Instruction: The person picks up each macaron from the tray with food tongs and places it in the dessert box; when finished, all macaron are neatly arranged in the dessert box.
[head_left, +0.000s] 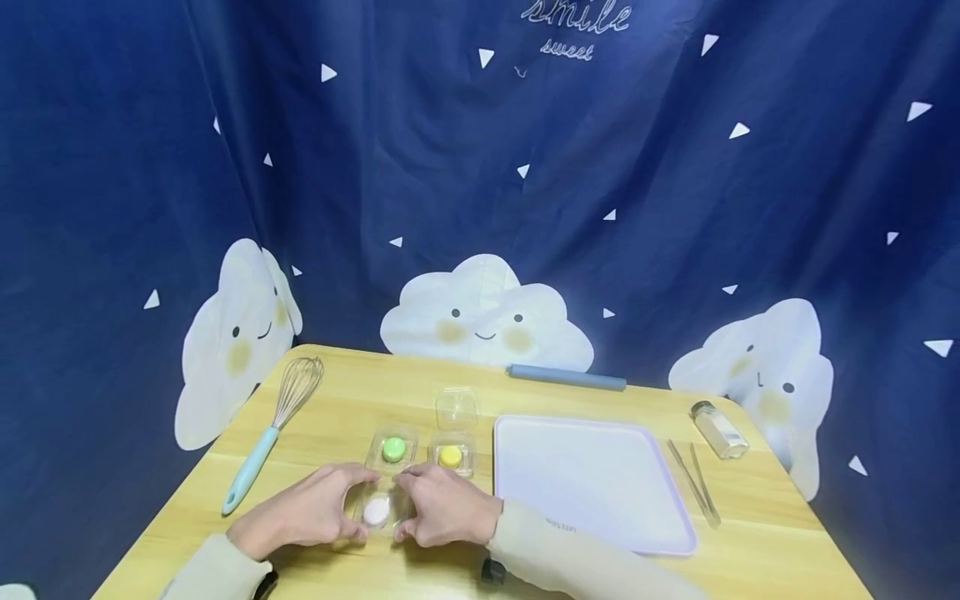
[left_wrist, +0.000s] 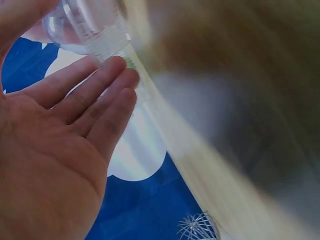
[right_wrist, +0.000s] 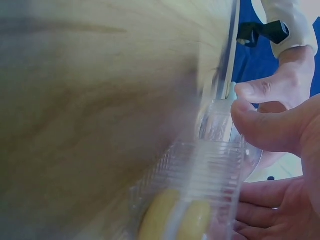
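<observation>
In the head view, a clear plastic box (head_left: 402, 497) with a pale round macaron (head_left: 377, 512) sits near the table's front edge. My left hand (head_left: 318, 506) holds its left side, thumb at the near corner and fingers toward the far one. On the opposite side my right hand (head_left: 447, 506) grips it likewise. Just beyond, a green macaron (head_left: 393, 449) lies in a second clear box, close to my fingertips. Beside that is a yellow macaron (head_left: 450, 456) in a third box, whose clear lid (head_left: 457, 407) stands open behind. The right wrist view shows the yellow macaron (right_wrist: 159, 217) close up.
A whisk (head_left: 258, 458) with a light blue handle lies at the left. Right of the boxes is a white tray (head_left: 592, 483) with a purple rim. Tongs (head_left: 697, 487) and a dark-capped jar (head_left: 720, 429) are farther right. A blue-grey rod (head_left: 566, 377) lies along the back edge.
</observation>
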